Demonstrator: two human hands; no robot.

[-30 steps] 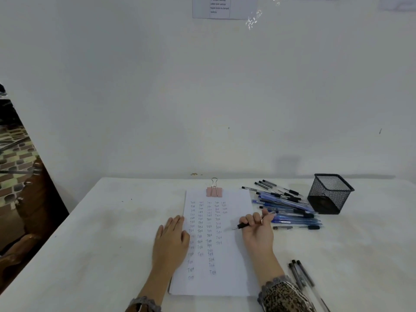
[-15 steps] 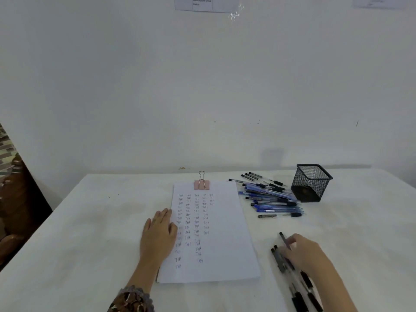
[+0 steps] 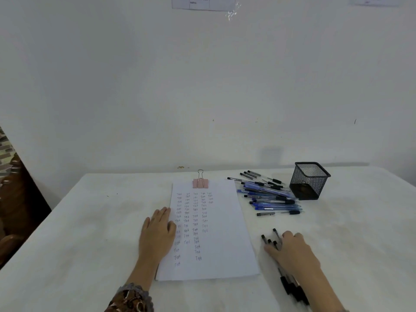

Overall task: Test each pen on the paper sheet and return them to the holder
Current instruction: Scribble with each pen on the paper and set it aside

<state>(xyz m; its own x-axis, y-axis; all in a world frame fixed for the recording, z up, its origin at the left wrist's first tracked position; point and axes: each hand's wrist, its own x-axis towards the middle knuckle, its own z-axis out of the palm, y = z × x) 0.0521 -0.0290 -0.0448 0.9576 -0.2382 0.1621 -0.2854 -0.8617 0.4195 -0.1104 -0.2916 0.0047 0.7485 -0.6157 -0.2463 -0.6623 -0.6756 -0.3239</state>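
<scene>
Two bare hands rest on a white table (image 3: 90, 233). A paper sheet (image 3: 216, 244) lies flat in the middle of the table, between the hands, and a pink clip (image 3: 200, 183) holds its far edge. Many small words are written on the sheet in rows, mostly on its left and far part. The left hand (image 3: 157, 235) lies flat and open, with straight fingers, on the left edge of the sheet, partly on the paper and partly on the table. A patterned sleeve (image 3: 132, 298) covers its wrist. The right hand (image 3: 290, 248) lies to the right of the sheet, on the near side of the table, on top of a bunch of black pens (image 3: 292, 289). The tips of these pens stick out past the fingers on the far side, and the other ends stick out near the wrist. One cannot tell if this hand grips a pen or just rests on them. Farther away, a pile of blue and black pens (image 3: 270, 198) lies on the table, to the right of the sheet's far part. A black mesh holder (image 3: 309, 181) stands upright just beside this pile, on its right, well apart from both hands. Behind the table is a plain white wall (image 3: 202, 86) with a paper notice (image 3: 202, 2) at the top.
</scene>
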